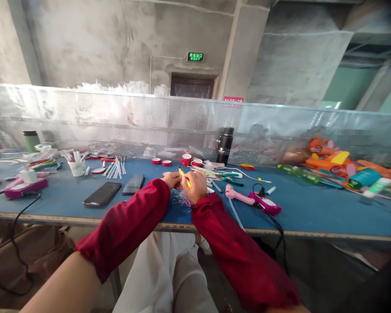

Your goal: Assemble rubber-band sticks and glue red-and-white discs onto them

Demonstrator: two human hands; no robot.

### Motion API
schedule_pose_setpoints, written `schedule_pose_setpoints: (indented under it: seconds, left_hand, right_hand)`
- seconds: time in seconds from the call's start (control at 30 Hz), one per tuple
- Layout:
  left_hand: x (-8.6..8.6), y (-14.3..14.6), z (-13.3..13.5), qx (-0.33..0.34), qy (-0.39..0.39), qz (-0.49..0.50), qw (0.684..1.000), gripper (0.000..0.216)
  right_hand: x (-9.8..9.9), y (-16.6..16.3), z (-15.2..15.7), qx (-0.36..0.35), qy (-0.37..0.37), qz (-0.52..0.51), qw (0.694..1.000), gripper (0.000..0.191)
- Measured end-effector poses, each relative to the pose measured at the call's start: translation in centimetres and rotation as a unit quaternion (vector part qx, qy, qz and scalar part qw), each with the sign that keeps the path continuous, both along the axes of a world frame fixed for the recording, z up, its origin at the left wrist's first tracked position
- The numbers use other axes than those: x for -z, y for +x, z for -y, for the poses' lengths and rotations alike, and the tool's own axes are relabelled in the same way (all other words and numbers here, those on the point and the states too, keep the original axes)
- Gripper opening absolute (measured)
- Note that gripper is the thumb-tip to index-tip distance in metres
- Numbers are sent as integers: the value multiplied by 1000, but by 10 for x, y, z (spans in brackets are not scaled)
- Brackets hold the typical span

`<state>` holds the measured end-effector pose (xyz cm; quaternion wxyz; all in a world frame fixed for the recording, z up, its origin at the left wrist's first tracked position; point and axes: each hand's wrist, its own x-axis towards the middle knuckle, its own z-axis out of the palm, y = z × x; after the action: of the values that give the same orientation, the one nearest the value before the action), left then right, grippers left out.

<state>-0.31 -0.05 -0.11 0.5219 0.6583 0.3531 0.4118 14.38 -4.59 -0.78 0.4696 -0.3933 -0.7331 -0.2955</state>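
My right hand (pixel 197 184) is closed around a slim yellow pen-like tool (pixel 186 179), its dark tip pointing up and away from me. Right beside it is my left hand (pixel 173 180), fingers pinched together close to that tip. Whatever lies between the left fingers is too small to make out. Small pale and pink loops (pixel 181 199) are heaped on the blue table (pixel 163 208) just below both hands. Behind them stand red-and-white tape rolls (pixel 186 159).
A phone (pixel 102 194) and a dark device (pixel 133 184) lie left of my hands. White sticks (pixel 115 168) and a cup of pens (pixel 76 167) are farther left. To the right are a pink glue gun (pixel 241 195), a black bottle (pixel 225 146) and orange toy planes (pixel 329 163).
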Motion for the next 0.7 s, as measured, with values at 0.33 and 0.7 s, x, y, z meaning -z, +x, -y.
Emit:
schedule_pose_setpoints:
  seconds: [0.33,0.7]
  left_hand:
    - [-4,1,6,-13,4,4,1000,17]
    - [-6,1,9,-28,-7,-14,999,14]
  right_hand:
    - [-4,-2,5,-12,9,12,1000,15]
    - [-5,-2,7,-12,13,6,1000,13]
